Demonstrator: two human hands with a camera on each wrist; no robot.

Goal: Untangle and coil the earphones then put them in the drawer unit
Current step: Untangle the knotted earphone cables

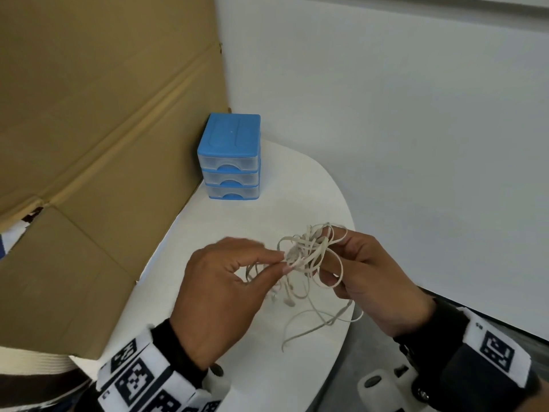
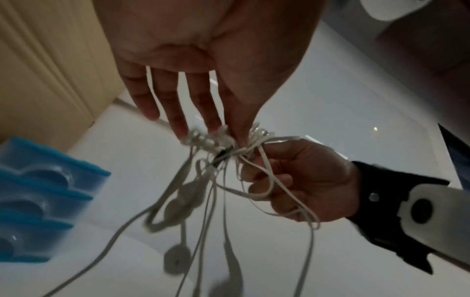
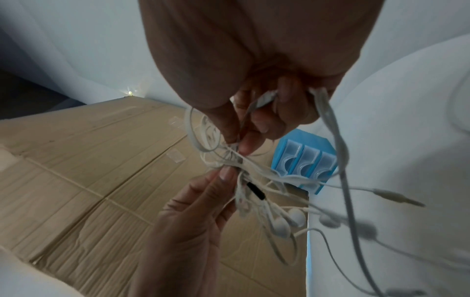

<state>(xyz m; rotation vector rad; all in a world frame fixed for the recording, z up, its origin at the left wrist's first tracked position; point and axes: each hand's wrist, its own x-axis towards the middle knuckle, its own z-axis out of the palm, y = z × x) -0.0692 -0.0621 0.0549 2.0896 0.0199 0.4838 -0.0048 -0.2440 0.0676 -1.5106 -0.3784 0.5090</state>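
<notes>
Near the lower centre of the head view, both hands hold a knotted bundle of white earphones (image 1: 309, 257) above the rounded white table (image 1: 267, 215). The left hand (image 1: 219, 292) pinches the knot between thumb and forefinger at its left side. The right hand (image 1: 374, 281) has its fingers curled round several flat loops of cord on the right side of the bundle. Loose strands hang from the knot and trail onto the table at lower centre; how many separate cords are in the bundle cannot be told.

In the left wrist view the knot sits mid-frame and is blurred; a short dark piece (image 2: 222, 155) shows inside it, but what it is cannot be made out. Two earbuds (image 2: 176, 259) dangle at the bottom, smeared, and the lowest is cut off by the frame edge. In the right wrist view a jack plug (image 3: 399, 198) sticks out to the right, and blurred earbuds (image 3: 287, 221) hang below the knot.

The blue drawer unit (image 1: 230, 157) stands in the upper middle of the head view, well apart from the hands, against a cardboard sheet (image 1: 98, 129) that fills the left side. Its three clear drawers sit flush; their contents cannot be seen.
</notes>
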